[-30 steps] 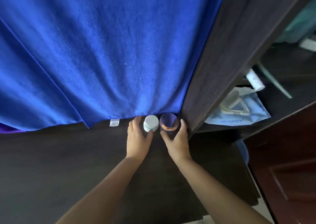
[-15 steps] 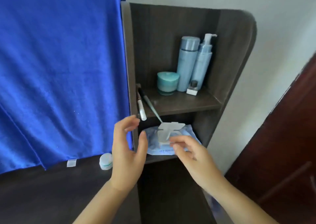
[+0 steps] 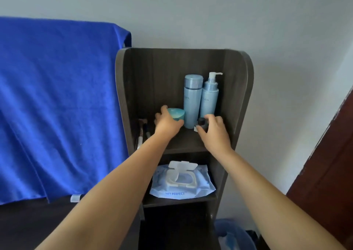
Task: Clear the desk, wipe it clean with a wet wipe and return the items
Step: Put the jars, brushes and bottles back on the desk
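Left hand (image 3: 168, 122) is curled round the teal jar (image 3: 176, 114) on the upper shelf (image 3: 183, 142), thumb behind the lid and fingers wrapping its near side. Right hand (image 3: 214, 130) pinches a small dark-capped bottle (image 3: 202, 122) between thumb and fingertips, just in front of the pump bottle (image 3: 209, 98).

Immediately to the right of the left hand, touching or nearly touching the jar, stands the tall blue bottle (image 3: 192, 98); the pump bottle is close beside that one, directly beyond the right hand. Both are slim and upright, so I judge them the main risk: a knuckle or the jar's edge knocking the tall bottle as the left hand draws out could tip it into its neighbour and send both off the shelf. The small bottle is held only by a fingertip pinch, so it could slip if pulled away quickly.

To the left of the left hand, brushes (image 3: 142, 133) lie along the shelf's side wall with their ends near the front edge; the forearm passing close could drag them off.

Below both forearms, on the lower shelf, lies the wet wipe pack (image 3: 182, 182) with its lid flipped open; left so, the wipes may dry. Far left of the hands a blue towel (image 3: 57, 100) hangs over the worktop (image 3: 28, 221), and could catch anything set down near it.
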`<state>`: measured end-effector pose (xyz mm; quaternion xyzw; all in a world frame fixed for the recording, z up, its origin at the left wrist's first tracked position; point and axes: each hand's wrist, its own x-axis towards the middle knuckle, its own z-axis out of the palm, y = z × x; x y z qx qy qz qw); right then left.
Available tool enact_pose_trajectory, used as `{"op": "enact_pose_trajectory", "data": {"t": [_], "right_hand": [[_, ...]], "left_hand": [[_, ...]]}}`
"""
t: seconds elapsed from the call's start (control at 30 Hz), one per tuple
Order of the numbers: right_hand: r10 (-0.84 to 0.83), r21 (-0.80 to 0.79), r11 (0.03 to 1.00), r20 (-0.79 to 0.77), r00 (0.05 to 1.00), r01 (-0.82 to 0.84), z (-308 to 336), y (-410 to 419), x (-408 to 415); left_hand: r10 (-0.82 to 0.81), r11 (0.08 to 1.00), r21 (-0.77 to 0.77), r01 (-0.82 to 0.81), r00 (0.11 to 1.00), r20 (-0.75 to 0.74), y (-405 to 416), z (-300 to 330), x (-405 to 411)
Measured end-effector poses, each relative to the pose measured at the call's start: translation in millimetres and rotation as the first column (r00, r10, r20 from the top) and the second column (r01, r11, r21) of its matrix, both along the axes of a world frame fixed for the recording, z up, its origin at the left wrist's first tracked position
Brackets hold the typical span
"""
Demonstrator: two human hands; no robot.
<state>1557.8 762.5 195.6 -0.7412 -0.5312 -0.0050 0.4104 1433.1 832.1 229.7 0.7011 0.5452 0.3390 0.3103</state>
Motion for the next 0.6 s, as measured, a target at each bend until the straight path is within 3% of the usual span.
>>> {"op": "enact_pose_trajectory", "data": {"t": [0.23,0.43,0.6], "right_hand": [[0.016,-0.048,0.999,0.125,0.992,-0.010,-5.3,-0.8,1.4],[0.161,0.224,0.965,-0.092,0.983,-0.137,-5.9,-31.4,-3.6],[0.245,0.303,0.934,-0.152,0.958,-0.190,-13.3,-82.1,-33.6]], "left_hand": [[0.012,0.993,0.114,-0.012,1.000,-0.003,-4.6,-8.4,-3.9],[-0.041,0.971,0.239,0.020,0.995,0.085,-39.2,-10.1,-17.7],[-0.285,0.932,0.296,0.210,0.928,0.239,-106.4,-13.7,-67.8]]}}
